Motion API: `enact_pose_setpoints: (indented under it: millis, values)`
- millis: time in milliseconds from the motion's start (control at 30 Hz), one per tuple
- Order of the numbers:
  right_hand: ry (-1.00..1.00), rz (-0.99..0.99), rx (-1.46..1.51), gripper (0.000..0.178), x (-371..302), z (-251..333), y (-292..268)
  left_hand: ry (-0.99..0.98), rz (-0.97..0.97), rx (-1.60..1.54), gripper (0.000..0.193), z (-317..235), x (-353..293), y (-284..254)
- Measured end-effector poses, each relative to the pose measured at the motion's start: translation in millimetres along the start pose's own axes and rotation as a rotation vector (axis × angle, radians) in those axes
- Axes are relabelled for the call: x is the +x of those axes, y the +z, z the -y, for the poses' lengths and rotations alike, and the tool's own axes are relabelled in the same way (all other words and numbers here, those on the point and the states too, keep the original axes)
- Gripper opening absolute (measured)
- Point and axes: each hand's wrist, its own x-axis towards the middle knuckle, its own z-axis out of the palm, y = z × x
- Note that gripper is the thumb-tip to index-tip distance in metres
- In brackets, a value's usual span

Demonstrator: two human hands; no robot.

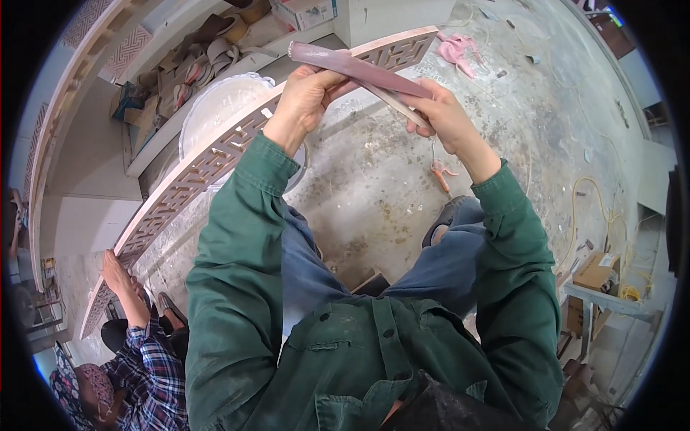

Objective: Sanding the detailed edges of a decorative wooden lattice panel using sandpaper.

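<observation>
A mauve strip (359, 70), like sandpaper or a sanding belt, stretches between my hands above a long wooden lattice panel (215, 161). My left hand (305, 100) grips the strip near its left end, fingers closed beside the panel's edge. My right hand (444, 115) pinches its right end, where a paler length angles away underneath; whether this is the strip's folded back cannot be told. The panel, with cut-out geometric fretwork, runs from the far middle to the lower left. A co-worker's hand (118, 276) in a plaid sleeve rests on its near end.
Behind the panel stands a large pale round tub (219, 108). Shelves at the back left hold shoes (190, 75) and clutter. On the stained floor lie a pink cloth or glove (458, 52) and an orange-handled tool (440, 174). A bench (611, 298) with a cardboard box is at right.
</observation>
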Motion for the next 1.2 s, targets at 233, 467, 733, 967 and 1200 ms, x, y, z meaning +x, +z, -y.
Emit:
enact_pose_setpoints:
  millis: [233,467,733,967,1200]
  values:
    - [-0.042,0.011,-0.172,0.022,3.2,-4.4,4.1,-0.059,0.111,-0.022,0.032,-2.1,-0.6,-4.1]
    - [-0.021,0.091,-0.149,0.022,5.2,-5.5,-2.7,-0.02,0.032,0.017,0.017,-1.1,-5.3,-3.9]
    - [-0.587,-0.055,-0.416,0.024,21.5,-33.9,-1.3,0.01,0.0,0.158,0.013,2.9,-1.0,-5.8]
    - [-0.076,-0.027,-0.31,0.031,9.0,-0.4,-2.9,-0.008,-0.013,0.186,0.014,2.9,-3.8,-2.7]
    - [-0.827,-0.21,-0.958,0.038,6.0,-6.6,19.4,0.023,0.009,0.302,0.018,5.3,-14.9,6.4]
